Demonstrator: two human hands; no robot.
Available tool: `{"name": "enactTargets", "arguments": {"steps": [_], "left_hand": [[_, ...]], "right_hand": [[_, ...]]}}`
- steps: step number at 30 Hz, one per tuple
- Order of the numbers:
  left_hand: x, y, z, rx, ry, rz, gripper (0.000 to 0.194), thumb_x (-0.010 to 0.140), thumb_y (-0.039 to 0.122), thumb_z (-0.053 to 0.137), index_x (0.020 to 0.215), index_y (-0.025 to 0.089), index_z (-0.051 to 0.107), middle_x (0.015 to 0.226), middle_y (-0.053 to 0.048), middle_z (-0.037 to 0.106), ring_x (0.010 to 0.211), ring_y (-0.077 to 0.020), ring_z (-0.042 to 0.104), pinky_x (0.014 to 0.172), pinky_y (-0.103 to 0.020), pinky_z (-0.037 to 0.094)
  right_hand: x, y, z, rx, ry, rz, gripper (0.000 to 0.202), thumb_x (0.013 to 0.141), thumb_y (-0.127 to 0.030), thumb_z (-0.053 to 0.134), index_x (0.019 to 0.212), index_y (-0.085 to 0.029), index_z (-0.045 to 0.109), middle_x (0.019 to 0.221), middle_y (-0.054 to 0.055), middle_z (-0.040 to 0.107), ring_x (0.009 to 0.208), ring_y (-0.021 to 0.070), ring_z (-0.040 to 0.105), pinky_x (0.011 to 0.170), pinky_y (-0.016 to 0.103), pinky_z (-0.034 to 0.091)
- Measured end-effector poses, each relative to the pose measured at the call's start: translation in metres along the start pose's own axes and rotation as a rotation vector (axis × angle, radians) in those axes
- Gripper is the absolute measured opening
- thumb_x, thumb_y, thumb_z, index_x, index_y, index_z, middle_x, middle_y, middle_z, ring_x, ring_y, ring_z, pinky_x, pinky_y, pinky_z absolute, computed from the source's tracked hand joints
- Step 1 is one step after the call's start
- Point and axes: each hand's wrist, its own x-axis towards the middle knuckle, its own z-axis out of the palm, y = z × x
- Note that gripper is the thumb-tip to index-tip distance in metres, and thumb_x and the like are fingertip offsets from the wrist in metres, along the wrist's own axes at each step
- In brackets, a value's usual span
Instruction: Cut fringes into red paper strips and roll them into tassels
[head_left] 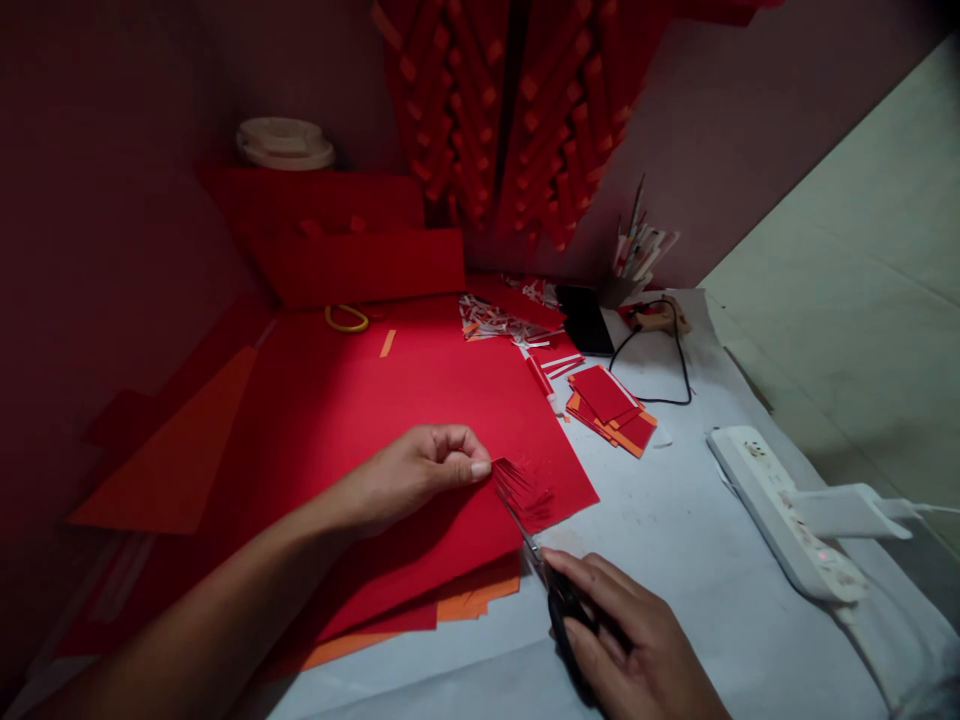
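Note:
My left hand (442, 462) pinches the tip of a small red paper piece (514, 472) whose edge is cut into thin strips. My right hand (634, 635) is closed round the black handles of a pair of scissors (570, 610). The scissor blades point up and left, at the fringed strips just right of my left fingertips. Large red paper (375, 385) lies beneath both the left hand and the cut piece. Fine red slivers are scattered near the blades.
Stacked red and orange cards (607, 400), a glue tube (541, 380), paper scraps (495, 318) and a phone (585, 320) lie beyond my hands. A power strip (784, 515) is at right. Yellow-handled scissors (346, 319) lie at the back; orange sheets (480, 595) stick out in front.

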Motion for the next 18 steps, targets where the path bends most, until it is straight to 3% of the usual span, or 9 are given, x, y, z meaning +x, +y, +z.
{"name": "enactTargets", "arguments": {"steps": [6,12,18], "left_hand": [[-0.0004,0.0008,-0.0013,0.014,-0.006,0.003,0.032,0.085,0.047,0.064,0.079,0.017,0.053,0.065,0.007,0.04,0.059,-0.0098,0.027,0.056,-0.025,0.02],[-0.0027,0.0012,-0.0002,0.032,-0.032,0.005,0.029,0.088,0.045,0.061,0.081,0.017,0.055,0.069,0.006,0.044,0.061,-0.0106,0.032,0.059,-0.025,0.025],[-0.0029,0.0008,0.0012,0.035,-0.041,0.008,0.029,0.087,0.045,0.061,0.08,0.018,0.055,0.068,0.006,0.043,0.06,-0.0106,0.032,0.058,-0.025,0.024]], "right_hand": [[0.001,-0.0018,-0.0001,-0.021,0.009,-0.011,0.046,0.083,-0.014,0.055,0.127,-0.025,0.064,0.085,0.006,0.066,0.079,0.022,0.067,0.069,0.031,0.058],[0.0014,-0.0038,-0.0001,-0.005,-0.005,0.008,0.048,0.082,-0.013,0.055,0.128,-0.025,0.062,0.094,0.009,0.068,0.082,0.0223,0.069,0.07,0.031,0.059],[0.001,-0.0046,0.0,0.0,0.004,0.001,0.048,0.083,-0.014,0.055,0.129,-0.025,0.062,0.088,0.007,0.067,0.077,0.0213,0.068,0.063,0.028,0.058]]}}
